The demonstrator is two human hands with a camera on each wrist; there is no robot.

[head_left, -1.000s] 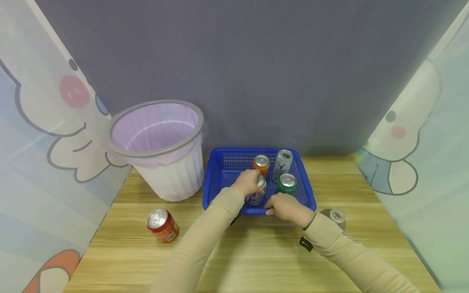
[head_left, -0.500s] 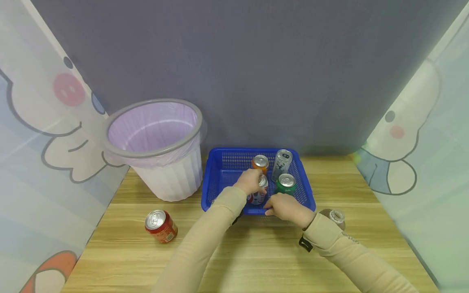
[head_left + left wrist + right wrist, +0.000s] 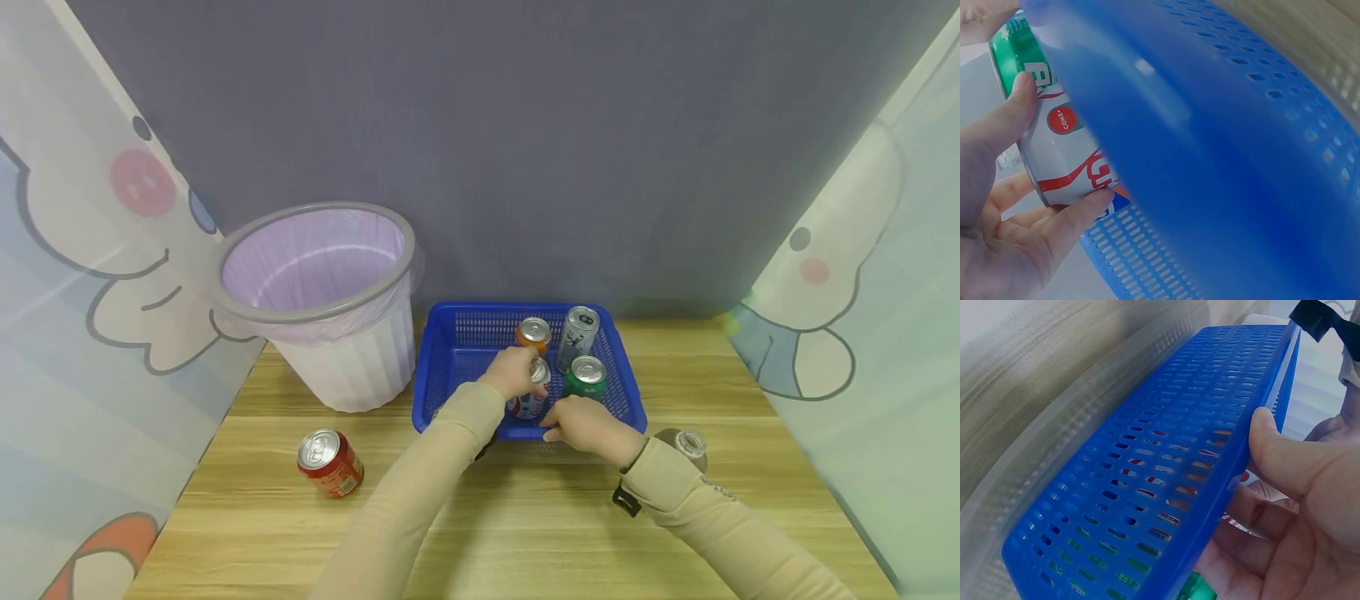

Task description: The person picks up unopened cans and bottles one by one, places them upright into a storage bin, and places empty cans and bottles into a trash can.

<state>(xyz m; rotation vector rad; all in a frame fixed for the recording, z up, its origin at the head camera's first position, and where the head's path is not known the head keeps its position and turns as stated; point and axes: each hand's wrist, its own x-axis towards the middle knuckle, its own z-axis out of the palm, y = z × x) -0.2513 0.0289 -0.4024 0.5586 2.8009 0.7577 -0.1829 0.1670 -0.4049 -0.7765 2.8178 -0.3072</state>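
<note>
Head view: left hand (image 3: 512, 372) clasps the white can (image 3: 529, 407) between thumb and fingers, right hand (image 3: 588, 425) pinching the blue basket's rim (image 3: 516, 432).

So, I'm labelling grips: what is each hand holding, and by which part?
The left hand holds the white-and-red can by its sides near the top; the right hand grips the blue basket by its near rim.

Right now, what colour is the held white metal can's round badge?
The badge is red, best in left wrist view.
</note>
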